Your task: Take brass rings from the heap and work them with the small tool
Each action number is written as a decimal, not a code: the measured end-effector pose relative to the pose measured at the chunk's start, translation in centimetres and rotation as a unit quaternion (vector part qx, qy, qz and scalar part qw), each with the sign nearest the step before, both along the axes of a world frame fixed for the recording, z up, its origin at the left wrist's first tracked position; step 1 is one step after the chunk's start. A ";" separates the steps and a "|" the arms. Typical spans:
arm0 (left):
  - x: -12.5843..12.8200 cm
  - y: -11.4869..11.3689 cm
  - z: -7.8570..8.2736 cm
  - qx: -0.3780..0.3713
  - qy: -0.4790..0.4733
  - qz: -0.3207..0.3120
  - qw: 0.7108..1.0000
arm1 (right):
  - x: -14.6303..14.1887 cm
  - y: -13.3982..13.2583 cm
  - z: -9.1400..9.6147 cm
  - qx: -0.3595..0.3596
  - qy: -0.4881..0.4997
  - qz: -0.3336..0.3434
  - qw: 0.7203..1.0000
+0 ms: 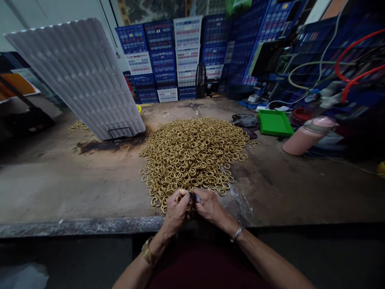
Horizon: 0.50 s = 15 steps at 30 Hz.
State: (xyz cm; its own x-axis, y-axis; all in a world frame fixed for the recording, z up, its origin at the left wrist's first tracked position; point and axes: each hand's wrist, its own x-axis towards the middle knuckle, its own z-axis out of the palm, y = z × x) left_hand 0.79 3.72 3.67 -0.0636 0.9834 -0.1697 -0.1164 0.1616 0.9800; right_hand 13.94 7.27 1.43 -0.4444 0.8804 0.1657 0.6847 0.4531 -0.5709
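Note:
A large heap of brass-coloured rings point(192, 152) lies on the worktable in front of me. At the near edge of the heap, my left hand point(176, 210) is closed with a ring point(179, 198) pinched between thumb and fingers. My right hand point(209, 205) almost touches it and is closed around a small dark tool point(195, 198), whose tip meets the left fingertips. Its exact kind cannot be made out. More rings show just under and between the hands.
A tall corrugated translucent panel point(81, 76) leans in a black wire stand point(120, 133) at left. To the right are a green tray point(275, 122), a dark cloth point(245, 120) and a pink bottle point(308, 136). Blue and white crates point(188, 32) are stacked behind. The table's front edge point(81, 227) is near.

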 end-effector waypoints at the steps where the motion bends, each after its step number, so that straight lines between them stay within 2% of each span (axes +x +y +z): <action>1: 0.0 -0.1 0.1 0.003 0.003 -0.002 1.000 | 0.1 0.1 -0.2 0.000 -0.006 -0.001 1.000; 5: 0.1 -1.1 1.4 0.019 0.005 -0.055 0.998 | 1.0 1.1 -0.9 -0.027 -0.038 -0.032 0.998; 8: -0.2 -2.2 2.9 -0.004 -0.055 -0.124 0.991 | 2.2 1.9 -1.0 -0.016 -0.043 -0.099 0.994; 10: -0.9 -3.0 3.3 -0.030 -0.091 -0.142 0.985 | 2.8 2.2 -1.0 -0.001 -0.013 -0.123 0.992; 12: -2.1 -3.9 2.8 -0.068 -0.103 -0.142 0.982 | 3.2 2.2 -1.2 -0.002 0.014 -0.131 0.991; 15: -4.4 -5.9 0.4 -0.153 -0.100 -0.162 0.970 | 3.5 1.6 -2.1 -0.025 0.033 -0.120 0.992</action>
